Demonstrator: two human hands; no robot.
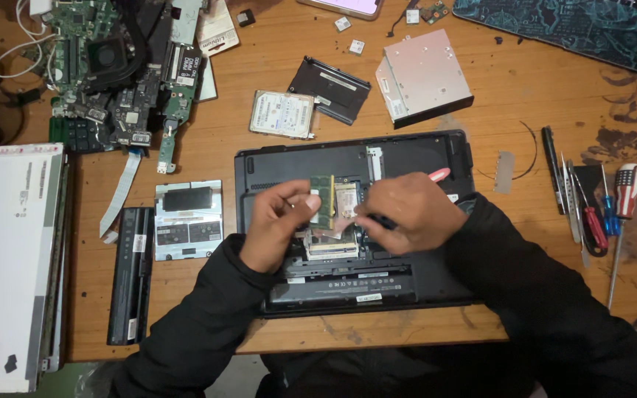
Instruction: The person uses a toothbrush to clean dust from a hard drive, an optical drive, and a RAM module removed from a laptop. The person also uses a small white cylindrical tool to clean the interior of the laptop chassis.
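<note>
Centrally, near table's front edge: black laptop base (407, 158), underside up, bay uncovered. Left hand (274, 225), grip clamped on green memory module (323, 201), held tilted above open bay. Right hand (407, 210), grip closed on red-tipped tool (439, 175), just beside module. Toward back edge: hard drive (282, 114), optical drive (423, 77). Left edge: battery (130, 274), screen panel (9, 258). Right edge: screwdrivers (599, 214).

Both hands' fingers (300, 203) work over the upturned laptop base (274, 166). Just beyond the fingers a hard drive (282, 114), a black cover (329, 88) and an optical drive (422, 77) crowd the worktop (208, 155). Left of them a metal panel (188, 220) and battery (130, 276) block; right, bare wood reaches the screwdrivers (591, 214).
</note>
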